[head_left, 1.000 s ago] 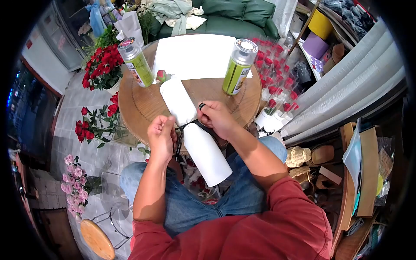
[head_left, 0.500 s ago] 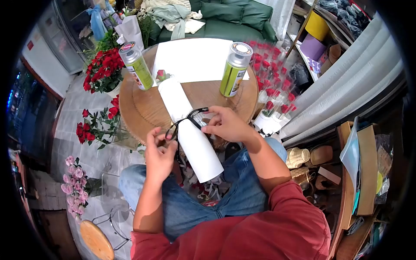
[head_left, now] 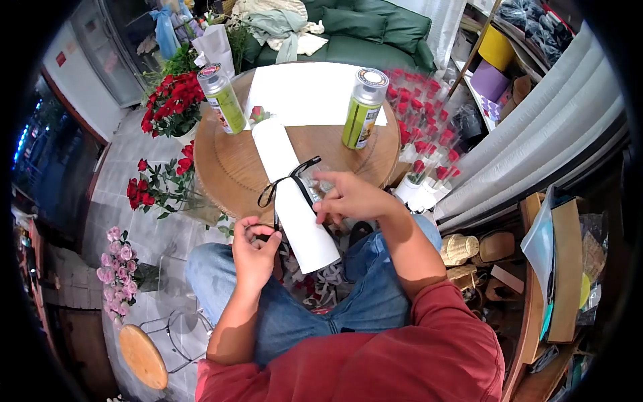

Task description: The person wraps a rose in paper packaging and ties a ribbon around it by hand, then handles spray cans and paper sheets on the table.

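Observation:
A single rose (head_left: pixel 258 114) pokes out of the far end of a white paper wrap (head_left: pixel 303 228), which lies slanting from the round table towards my lap. Around the narrowed middle of the wrap, a black ribbon (head_left: pixel 295 175) is tied in a bow with loops on either side. My left hand (head_left: pixel 254 258) is closed in a pinch on one ribbon tail, left of the wrap. On the other side, my right hand (head_left: pixel 355 197) has its index finger stretched out, while its lower fingers close on the other tail by the paper; the exact grip is partly hidden.
Two green spray cans (head_left: pixel 226 107) and a white sheet (head_left: pixel 308 94) stand and lie on the wooden table (head_left: pixel 221 157). Wrapped single roses (head_left: pixel 422 127) crowd the right side. Red roses (head_left: pixel 171 100), pink roses (head_left: pixel 117 271) and a stool (head_left: pixel 143 357) are at left.
Both hands have moved from the bow's loops down to the ribbon tails. The left hand has come lower, towards my lap. The loops now stand free of the fingers.

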Demonstrator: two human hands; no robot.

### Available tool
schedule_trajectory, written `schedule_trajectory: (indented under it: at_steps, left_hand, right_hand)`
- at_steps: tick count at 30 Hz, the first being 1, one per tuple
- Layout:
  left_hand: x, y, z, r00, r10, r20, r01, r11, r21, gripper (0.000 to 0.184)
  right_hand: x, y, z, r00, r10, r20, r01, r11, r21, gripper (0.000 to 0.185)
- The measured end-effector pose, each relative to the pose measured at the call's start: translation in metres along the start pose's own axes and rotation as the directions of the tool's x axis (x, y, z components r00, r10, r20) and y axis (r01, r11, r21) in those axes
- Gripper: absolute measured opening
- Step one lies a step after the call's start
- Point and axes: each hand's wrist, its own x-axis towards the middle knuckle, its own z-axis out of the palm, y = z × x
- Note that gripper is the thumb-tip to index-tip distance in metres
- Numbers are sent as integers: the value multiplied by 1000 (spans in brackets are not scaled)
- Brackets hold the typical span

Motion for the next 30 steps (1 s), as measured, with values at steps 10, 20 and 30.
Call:
schedule_trajectory:
  at_steps: [10,20,30]
  left_hand:
    - [122,46,-5,959,283,0,-247,834,494,46]
    - [169,70,75,994,78,82,-113,714,691,99]
    - [117,179,90,793,608,45,-609,787,102,77]
  right_hand:
    - [59,62,-7,757,-258,-601,197,966,-166,35]
    - [61,47,21,809,-333,-484,310,942,-130,41]
    - [31,-15,18,707,-578,-408,594,798,-101,87]
